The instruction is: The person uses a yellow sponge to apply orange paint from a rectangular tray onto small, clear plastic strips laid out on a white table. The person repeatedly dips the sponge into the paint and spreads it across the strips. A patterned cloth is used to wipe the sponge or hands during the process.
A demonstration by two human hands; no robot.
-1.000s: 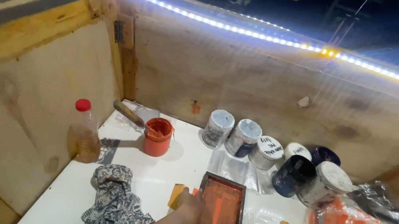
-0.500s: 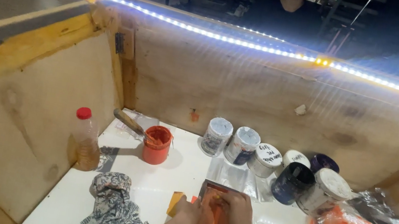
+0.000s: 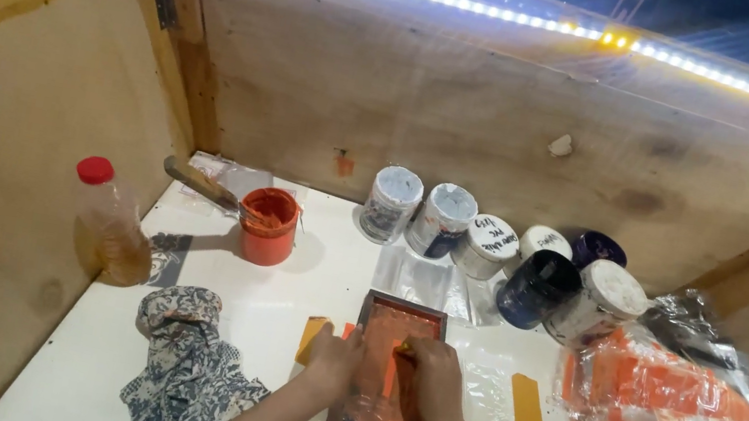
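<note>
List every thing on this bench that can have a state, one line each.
Small framed screen: flat on the white table, smeared orange.
Left hand: grips the screen's left edge.
Right hand: presses on the mesh.
Orange paint cup: open, wooden-handled tool inside.
Plastic bottle: upright, red cap on.
</note>
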